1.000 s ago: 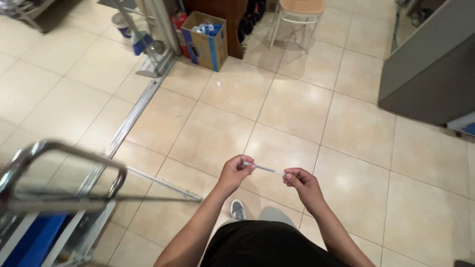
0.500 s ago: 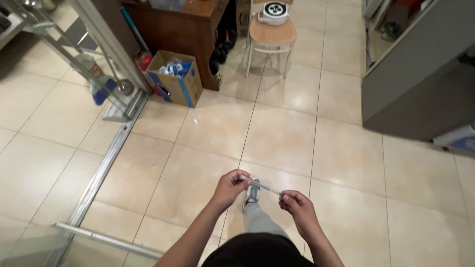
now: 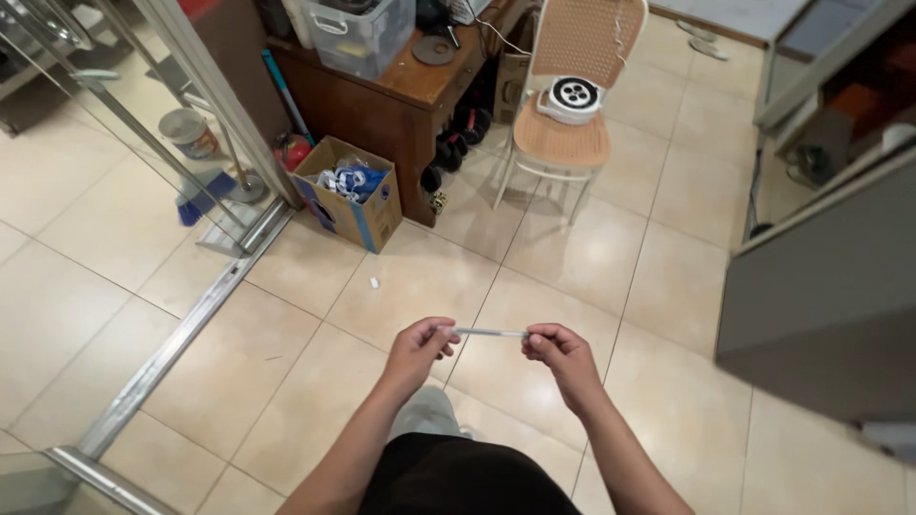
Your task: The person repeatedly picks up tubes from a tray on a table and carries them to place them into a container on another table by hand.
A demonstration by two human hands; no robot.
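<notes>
Left hand (image 3: pixel 417 349) and right hand (image 3: pixel 558 355): raised at waist height, each pinching one end of a thin pale stick (image 3: pixel 489 333), held level. Open brown-and-blue cardboard box (image 3: pixel 349 194): floor, far left.

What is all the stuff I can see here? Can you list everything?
stick: one, thin, pale, held level between both hands
cardboard box: one, brown and blue, on the floor by the cabinet
cabinet: one, dark wood, top middle
plastic bin: one, clear, on the cabinet
chair: one, cane, white legs
cable reel: one, white, on the chair seat
bucket: one, pale, behind the glass
left hand: pinches the stick's left end
right hand: pinches its right end
</notes>
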